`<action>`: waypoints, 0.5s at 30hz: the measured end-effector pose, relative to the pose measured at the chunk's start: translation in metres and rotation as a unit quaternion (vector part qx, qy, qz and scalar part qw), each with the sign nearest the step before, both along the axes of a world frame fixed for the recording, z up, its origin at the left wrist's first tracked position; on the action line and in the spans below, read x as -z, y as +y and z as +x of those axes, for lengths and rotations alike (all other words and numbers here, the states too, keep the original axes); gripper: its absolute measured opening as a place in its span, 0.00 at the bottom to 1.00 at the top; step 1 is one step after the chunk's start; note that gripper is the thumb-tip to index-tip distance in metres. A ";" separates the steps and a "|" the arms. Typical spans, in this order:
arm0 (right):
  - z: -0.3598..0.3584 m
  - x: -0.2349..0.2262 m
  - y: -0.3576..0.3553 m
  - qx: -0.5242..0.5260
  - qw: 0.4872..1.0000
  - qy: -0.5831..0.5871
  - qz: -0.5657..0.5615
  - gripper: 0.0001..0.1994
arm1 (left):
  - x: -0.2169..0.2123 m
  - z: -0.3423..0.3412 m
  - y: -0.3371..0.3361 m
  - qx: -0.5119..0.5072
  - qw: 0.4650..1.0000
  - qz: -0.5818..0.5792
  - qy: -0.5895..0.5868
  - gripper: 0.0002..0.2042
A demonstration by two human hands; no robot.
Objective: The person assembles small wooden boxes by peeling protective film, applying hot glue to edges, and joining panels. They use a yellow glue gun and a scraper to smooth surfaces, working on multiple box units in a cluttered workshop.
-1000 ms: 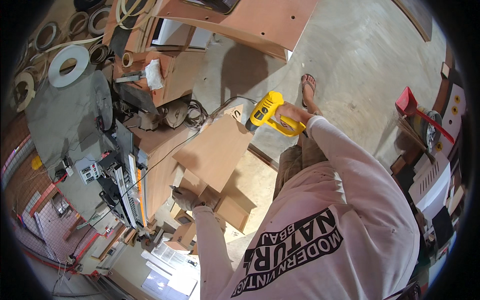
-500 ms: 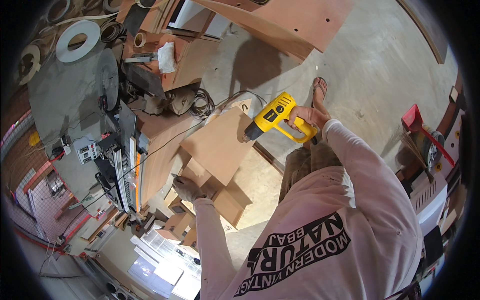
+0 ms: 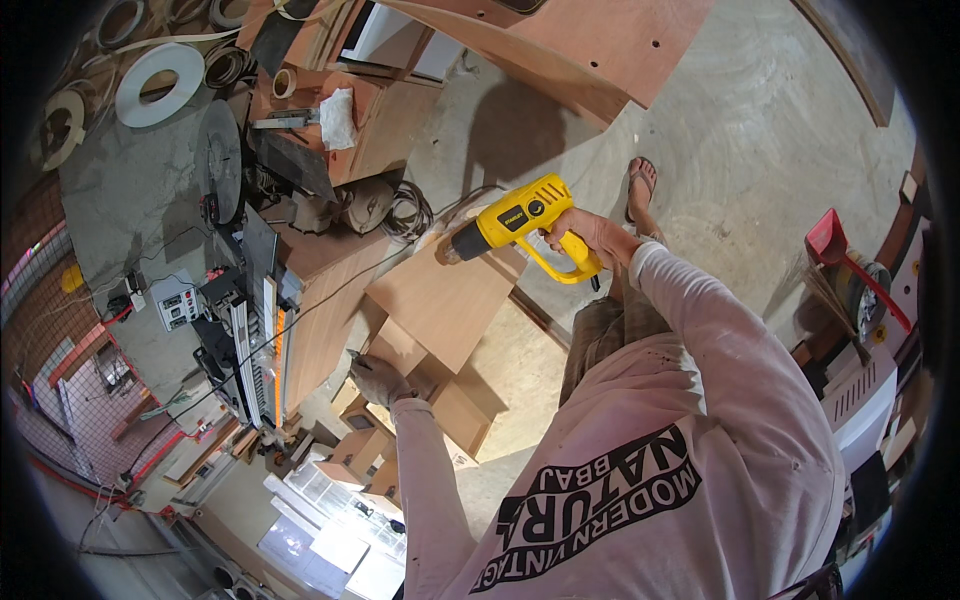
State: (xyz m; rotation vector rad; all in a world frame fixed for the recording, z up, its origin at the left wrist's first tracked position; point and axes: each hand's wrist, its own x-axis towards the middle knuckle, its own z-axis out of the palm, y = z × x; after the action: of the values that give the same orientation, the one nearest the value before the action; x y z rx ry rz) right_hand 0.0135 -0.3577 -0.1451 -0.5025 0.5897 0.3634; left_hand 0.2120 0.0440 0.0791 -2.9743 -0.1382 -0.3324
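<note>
My R hand [image 3: 594, 234] wrapped tight rnd yellow heat gun [image 3: 518, 214], nozzle [image 3: 466, 241] over wood panel [image 3: 450, 300]; L hand [image 3: 382, 381] nr panel's lower-left edge, can't tell its grip

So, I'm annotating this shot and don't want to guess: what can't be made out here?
Head view:
The trigger of the yellow heat gun: covered by the right hand.
Whether the left hand pinches anything at its fingertips: too small and dark.
The far end of the wooden panel with round holes: cut off by the upper edge.
</note>
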 end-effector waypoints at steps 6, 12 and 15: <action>0.005 0.019 -0.001 -0.017 0.991 -0.015 -0.135 0.10 | 0.000 -0.001 -0.002 0.017 1.000 -0.020 -0.017 0.20; 0.010 0.046 0.009 0.116 0.966 0.014 -0.230 0.11 | -0.001 -0.003 -0.003 0.033 0.999 -0.011 -0.016 0.20; 0.012 0.056 0.007 0.100 0.962 -0.025 -0.254 0.13 | 0.000 -0.002 -0.004 0.040 0.999 -0.011 -0.029 0.20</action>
State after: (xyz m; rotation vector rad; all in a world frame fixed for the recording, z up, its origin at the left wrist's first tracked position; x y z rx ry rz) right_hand 0.0256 -0.3511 -0.2010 -0.9339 0.6800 -0.0007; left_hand 0.2096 0.0402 0.0793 -2.9979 -0.0303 -0.4310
